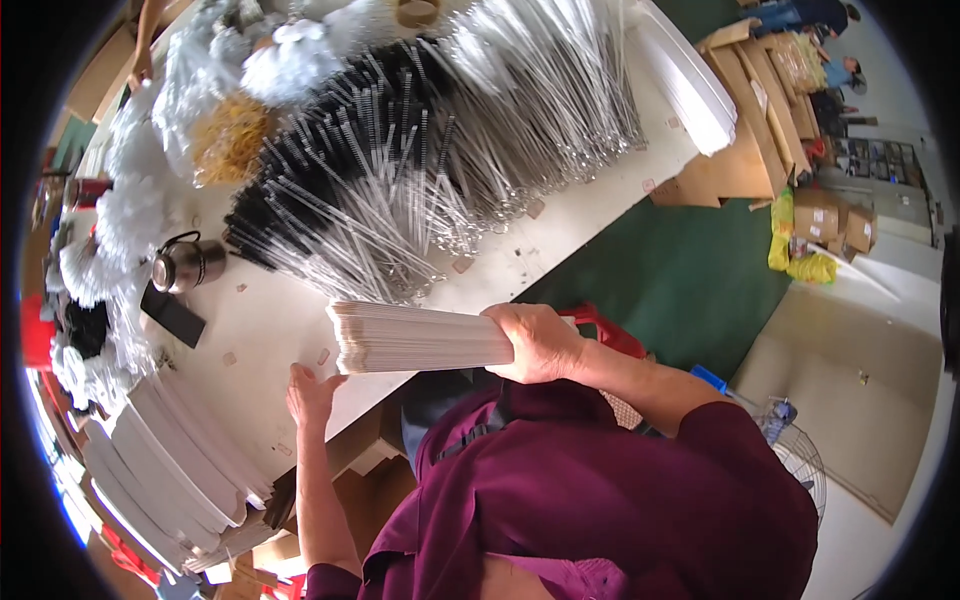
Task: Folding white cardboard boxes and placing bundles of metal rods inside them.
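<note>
A thick stack of thin white card pieces (425, 337) lies across in front of me, its layered edges showing. My right hand (537, 343) is closed around the right end of that stack. Just beyond its lower left corner, my left hand (312, 395) has the thumb spread away from the fingers and holds nothing; the thumb tip is close to the stack, and I cannot tell whether it touches. Behind the stack, on the white table (250, 330), lie many long brushes with black bristles (350, 130) and thin metal wire handles with looped ends.
White-bristled brushes (520, 60) fill the far side. Left stand a steel flask (190, 262), a dark phone (172, 313) and bundled white brushes (130, 215). White card stacks (170, 450) sit lower left, a white tray (690, 80) far right. Cardboard boxes (745, 120) stand beyond.
</note>
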Demonstrator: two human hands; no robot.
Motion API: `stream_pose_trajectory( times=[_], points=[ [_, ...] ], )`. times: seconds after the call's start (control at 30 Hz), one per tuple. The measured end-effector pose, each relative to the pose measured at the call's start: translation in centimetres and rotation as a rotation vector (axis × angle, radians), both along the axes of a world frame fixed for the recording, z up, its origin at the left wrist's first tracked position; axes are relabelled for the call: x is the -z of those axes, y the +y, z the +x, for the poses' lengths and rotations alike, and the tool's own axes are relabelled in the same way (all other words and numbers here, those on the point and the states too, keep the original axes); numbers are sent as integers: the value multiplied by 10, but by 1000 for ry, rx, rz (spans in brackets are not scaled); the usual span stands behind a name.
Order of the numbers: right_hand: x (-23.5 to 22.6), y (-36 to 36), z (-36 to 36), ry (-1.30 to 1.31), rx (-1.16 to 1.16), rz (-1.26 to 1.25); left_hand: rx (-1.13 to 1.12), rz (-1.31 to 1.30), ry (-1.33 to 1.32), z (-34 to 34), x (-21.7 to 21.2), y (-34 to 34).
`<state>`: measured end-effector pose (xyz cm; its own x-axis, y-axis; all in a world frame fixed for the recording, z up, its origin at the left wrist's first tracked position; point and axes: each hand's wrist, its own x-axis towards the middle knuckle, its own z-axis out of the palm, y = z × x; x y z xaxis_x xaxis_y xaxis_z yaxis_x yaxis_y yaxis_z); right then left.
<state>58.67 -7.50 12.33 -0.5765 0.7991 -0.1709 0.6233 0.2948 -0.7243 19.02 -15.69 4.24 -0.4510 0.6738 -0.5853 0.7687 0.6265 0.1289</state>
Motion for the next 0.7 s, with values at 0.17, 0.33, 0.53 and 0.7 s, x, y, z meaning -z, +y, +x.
stream_pose_trajectory(
  times=[0.17,0.33,0.53,0.7],
  points=[
    [-5,10,39,94,105,12,29,22,7,-5,18,3],
    [-17,16,74,77,278,0,65,-21,20,-8,20,5],
    [-29,9,113,30,571,27,82,-48,25,-8,20,10],
    [-13,-21,157,-104,839,51,107,-2,26,-15,27,5]
  ],
)
